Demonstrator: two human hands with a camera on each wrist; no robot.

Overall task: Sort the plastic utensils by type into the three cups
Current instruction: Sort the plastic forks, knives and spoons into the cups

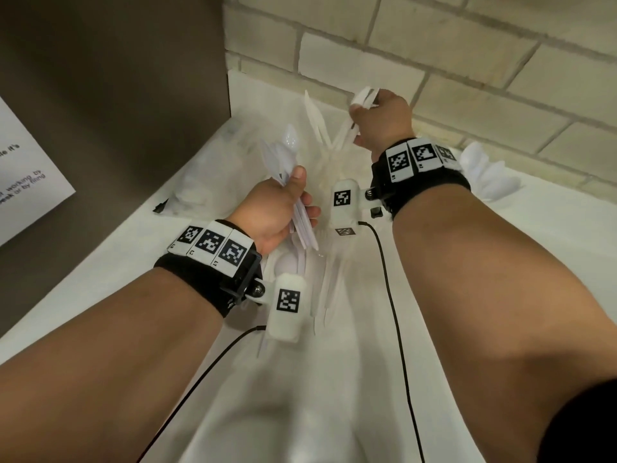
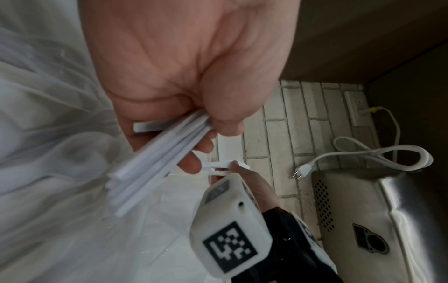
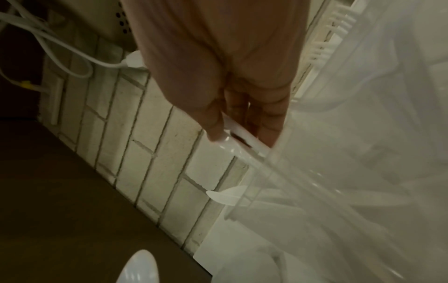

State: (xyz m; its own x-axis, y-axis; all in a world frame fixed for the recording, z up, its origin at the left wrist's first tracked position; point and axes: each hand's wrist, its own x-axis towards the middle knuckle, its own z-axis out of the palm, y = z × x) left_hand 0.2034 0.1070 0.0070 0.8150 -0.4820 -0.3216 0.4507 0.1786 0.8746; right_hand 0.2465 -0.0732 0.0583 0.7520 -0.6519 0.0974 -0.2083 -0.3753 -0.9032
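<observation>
My left hand point(image 1: 287, 208) grips a bundle of white plastic spoons point(image 1: 289, 143), bowls pointing up; the left wrist view shows their handles point(image 2: 155, 164) fanned out under the thumb. Farther back, near the brick wall, my right hand point(image 1: 375, 116) pinches a few white utensils point(image 1: 364, 96) whose type I cannot tell, and its fingertips point(image 3: 218, 132) close on a white handle point(image 3: 238, 137). White knives point(image 1: 315, 118) stand upright between the hands, in what looks like a clear cup point(image 3: 351, 143). Loose white utensils point(image 1: 300, 272) lie on the table under my left wrist.
The white table point(image 1: 467, 295) ends at a brick wall point(image 1: 467, 61). A dark panel point(image 1: 117, 95) with a printed sheet stands at the left. More white utensils point(image 1: 484, 172) cluster at the far right. A steel appliance point(image 2: 375, 210) and a loose power cord point(image 2: 363, 153) sit nearby.
</observation>
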